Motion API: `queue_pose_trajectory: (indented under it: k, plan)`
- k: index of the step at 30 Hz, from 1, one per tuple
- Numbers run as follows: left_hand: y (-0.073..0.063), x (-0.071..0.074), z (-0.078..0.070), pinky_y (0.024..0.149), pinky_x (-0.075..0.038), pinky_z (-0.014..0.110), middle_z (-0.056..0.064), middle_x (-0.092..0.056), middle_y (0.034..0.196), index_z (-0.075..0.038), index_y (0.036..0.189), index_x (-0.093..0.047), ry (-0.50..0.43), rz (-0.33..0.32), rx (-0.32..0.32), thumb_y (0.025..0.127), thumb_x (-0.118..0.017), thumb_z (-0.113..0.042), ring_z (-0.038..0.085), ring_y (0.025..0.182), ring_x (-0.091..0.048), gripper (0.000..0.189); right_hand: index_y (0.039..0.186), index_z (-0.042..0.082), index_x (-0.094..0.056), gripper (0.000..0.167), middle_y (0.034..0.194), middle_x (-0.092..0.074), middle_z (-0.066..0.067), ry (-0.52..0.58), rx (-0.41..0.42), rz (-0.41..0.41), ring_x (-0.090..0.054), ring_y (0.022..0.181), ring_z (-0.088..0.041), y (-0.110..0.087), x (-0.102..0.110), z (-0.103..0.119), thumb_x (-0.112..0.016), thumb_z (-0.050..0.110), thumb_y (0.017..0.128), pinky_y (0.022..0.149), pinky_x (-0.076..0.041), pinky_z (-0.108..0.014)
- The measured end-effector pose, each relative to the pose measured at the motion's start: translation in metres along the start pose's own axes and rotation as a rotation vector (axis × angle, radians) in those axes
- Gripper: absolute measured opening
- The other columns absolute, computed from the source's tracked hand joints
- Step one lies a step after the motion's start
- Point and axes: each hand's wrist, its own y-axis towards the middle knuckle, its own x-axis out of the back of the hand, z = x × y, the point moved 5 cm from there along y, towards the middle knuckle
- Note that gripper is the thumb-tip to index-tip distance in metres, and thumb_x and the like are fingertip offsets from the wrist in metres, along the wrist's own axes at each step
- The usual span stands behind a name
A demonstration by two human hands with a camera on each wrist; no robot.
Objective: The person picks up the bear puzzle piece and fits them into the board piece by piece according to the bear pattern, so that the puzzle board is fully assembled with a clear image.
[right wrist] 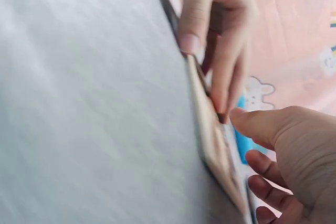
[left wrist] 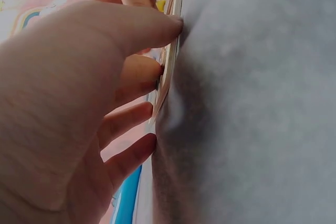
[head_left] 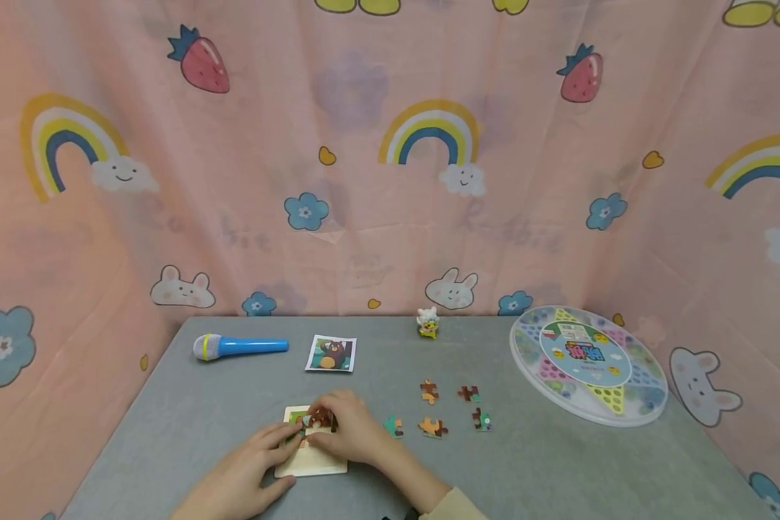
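A small pale wooden puzzle board (head_left: pixel 321 462) lies near the table's front, with brown and green puzzle pieces (head_left: pixel 321 417) in its upper part. From the left, my left hand (head_left: pixel 250 462) reaches over the board with fingers loosely extended, fingertips at the pieces; its thumb lies by the near edge. My right hand (head_left: pixel 351 426) arches over the board's right side, thumb and index finger spread around the brown pieces. Its bent fingers (right wrist: pixel 265 166) show nothing pinched between them in the right wrist view. The hands partly hide the board.
Several loose puzzle pieces (head_left: pixel 432 427) lie right of the board. Behind it are a bear picture card (head_left: pixel 331 354) and a blue toy microphone (head_left: pixel 253 346). A small figurine (head_left: pixel 427 323) stands at the back edge, and a round game board (head_left: pixel 588 365) lies at the right.
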Motion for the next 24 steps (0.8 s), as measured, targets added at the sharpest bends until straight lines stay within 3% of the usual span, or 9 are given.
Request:
queue_pose_trajectory:
  k: [5, 8, 15, 20, 24]
  plan:
    - [-0.001, 0.0, 0.001, 0.106, -0.053, 0.056, 0.007, -0.058, 0.153, -0.008, 0.148, -0.063, 0.016, -0.041, -0.015, 0.098, -0.075, -0.048, 0.031, 0.137, -0.056, 0.065, 0.119, 0.01, -0.075, 0.031, 0.104, -0.071, -0.003, 0.003, 0.026, -0.039, -0.057, 0.099, -0.014, -0.002, 0.023, -0.007, -0.086, 0.021, 0.092, 0.087, -0.048, -0.028]
    - [0.0, 0.0, 0.002, 0.105, -0.053, 0.057, 0.007, -0.058, 0.152, -0.01, 0.148, -0.064, 0.016, -0.037, 0.013, 0.097, -0.076, -0.049, 0.031, 0.136, -0.057, 0.065, 0.121, 0.008, -0.075, 0.031, 0.109, -0.071, -0.008, 0.015, 0.019, -0.079, -0.059, 0.104, -0.023, -0.007, 0.039, -0.018, -0.084, 0.018, 0.093, 0.091, -0.05, -0.037]
    - [0.001, -0.001, 0.003, 0.106, -0.052, 0.059, 0.01, -0.056, 0.153, -0.011, 0.148, -0.064, 0.001, -0.021, 0.054, 0.097, -0.076, -0.05, 0.033, 0.137, -0.056, 0.065, 0.123, 0.005, -0.076, 0.031, 0.116, -0.07, -0.011, 0.082, -0.076, -0.207, -0.063, 0.111, -0.033, -0.027, 0.081, -0.054, -0.081, 0.017, 0.095, 0.095, -0.053, -0.054]
    - [0.0, 0.0, 0.003, 0.106, -0.053, 0.057, 0.008, -0.055, 0.155, -0.012, 0.15, -0.062, 0.017, -0.029, 0.028, 0.1, -0.071, -0.053, 0.032, 0.137, -0.055, 0.065, 0.125, 0.005, -0.076, 0.031, 0.121, -0.07, -0.011, 0.136, -0.185, -0.277, -0.064, 0.114, -0.033, -0.043, 0.107, -0.09, -0.08, 0.017, 0.097, 0.097, -0.054, -0.055]
    - [0.001, -0.002, 0.003, 0.107, -0.052, 0.057, 0.007, -0.054, 0.157, -0.013, 0.152, -0.06, 0.012, -0.02, 0.019, 0.101, -0.066, -0.057, 0.032, 0.139, -0.054, 0.067, 0.125, 0.002, -0.076, 0.031, 0.12, -0.071, -0.014, 0.141, -0.219, -0.343, -0.064, 0.112, -0.033, -0.056, 0.123, -0.122, -0.08, 0.015, 0.097, 0.094, -0.054, -0.051]
